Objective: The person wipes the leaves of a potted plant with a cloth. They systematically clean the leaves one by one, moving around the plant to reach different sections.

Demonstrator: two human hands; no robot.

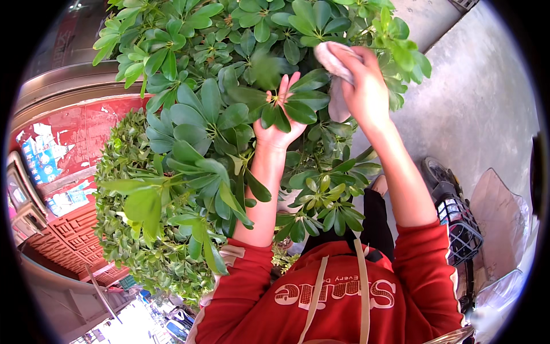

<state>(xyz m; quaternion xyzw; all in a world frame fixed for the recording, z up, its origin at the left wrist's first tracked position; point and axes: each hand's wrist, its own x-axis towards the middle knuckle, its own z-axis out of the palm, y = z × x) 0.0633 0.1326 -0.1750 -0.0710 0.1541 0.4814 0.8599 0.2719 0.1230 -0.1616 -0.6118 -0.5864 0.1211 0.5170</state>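
A leafy umbrella plant (210,124) with glossy green leaves fills the space before me. My left hand (279,129) is palm up beneath one leaf cluster (303,105), its fingertips showing between the leaves. Those leaves partly cover the fingers, so whether they grip the stem is hidden. Higher and to the right, my right hand (367,92) holds a folded whitish cloth (333,60) close to the upper leaves. A pale flap (338,101) hangs below that hand, apparently part of the cloth.
Denser small-leaved foliage (124,172) stands on the left, beside a red wall (90,129) with torn posters. At right, on the grey concrete floor (464,99), is a wheeled vehicle with a dark wire basket (459,230). A lower leafy branch (322,189) lies between my forearms.
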